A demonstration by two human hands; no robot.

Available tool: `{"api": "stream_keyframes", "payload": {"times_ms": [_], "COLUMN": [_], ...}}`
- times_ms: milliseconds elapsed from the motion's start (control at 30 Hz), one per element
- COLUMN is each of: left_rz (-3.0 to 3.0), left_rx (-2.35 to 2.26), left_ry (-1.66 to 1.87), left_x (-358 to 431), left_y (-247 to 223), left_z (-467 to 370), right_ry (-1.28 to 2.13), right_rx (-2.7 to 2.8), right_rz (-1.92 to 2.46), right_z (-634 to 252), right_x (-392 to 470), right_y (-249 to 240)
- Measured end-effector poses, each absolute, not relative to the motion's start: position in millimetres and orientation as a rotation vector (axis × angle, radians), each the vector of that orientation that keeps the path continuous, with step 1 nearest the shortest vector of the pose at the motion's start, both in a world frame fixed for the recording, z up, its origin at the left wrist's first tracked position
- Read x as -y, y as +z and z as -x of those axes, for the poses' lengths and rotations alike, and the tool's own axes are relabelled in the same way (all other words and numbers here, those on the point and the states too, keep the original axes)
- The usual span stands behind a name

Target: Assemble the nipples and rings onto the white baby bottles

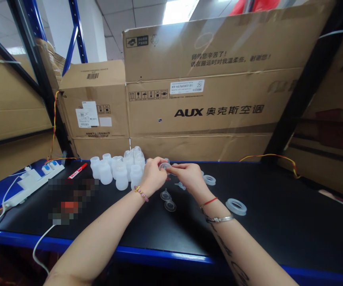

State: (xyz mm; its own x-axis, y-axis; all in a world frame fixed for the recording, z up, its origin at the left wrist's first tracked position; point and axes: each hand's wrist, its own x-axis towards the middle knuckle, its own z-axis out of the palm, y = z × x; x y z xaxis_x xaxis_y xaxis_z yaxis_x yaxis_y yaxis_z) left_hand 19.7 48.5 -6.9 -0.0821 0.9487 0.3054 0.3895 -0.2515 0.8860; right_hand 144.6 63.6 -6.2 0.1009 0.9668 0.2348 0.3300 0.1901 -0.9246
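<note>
held piece (165, 165): small and clear, largely covered by the fingers of the left hand (153, 174) and right hand (189, 176); its shape cannot be told.
pixelated patch (70, 198): a stretch of the bench (278, 222) is blurred out; what lies there cannot be made out.
forearms: cut off by the lower edge.
carton labels (187, 87): print too small to be read.

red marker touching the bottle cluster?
No, the red marker lies apart from the white bottles, to their left on the black table, with bare surface between them.
</note>
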Motion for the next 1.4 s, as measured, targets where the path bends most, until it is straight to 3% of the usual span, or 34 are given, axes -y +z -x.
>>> {"api": "stream_keyframes", "payload": {"times_ms": [700, 1067, 1400], "left_rz": [-2.307, -2.303, -2.139], "left_rx": [-1.669, -1.605, -1.533], "left_ry": [1.135, 1.186, 1.240], "left_x": [-44.8, -46.9, -52.0], "left_y": [-1.6, -1.2, -6.6], "left_z": [-18.0, -17.7, -10.7], "right_ry": [0.475, 0.396, 0.524], "right_rx": [1.570, 1.590, 1.510], "right_rz": [1.553, 1.468, 1.420], "right_z": [-139.9, -139.4, -141.2], "right_x": [-57.6, -58.9, -62.4], "right_y": [-7.1, -12.6, -14.0]}}
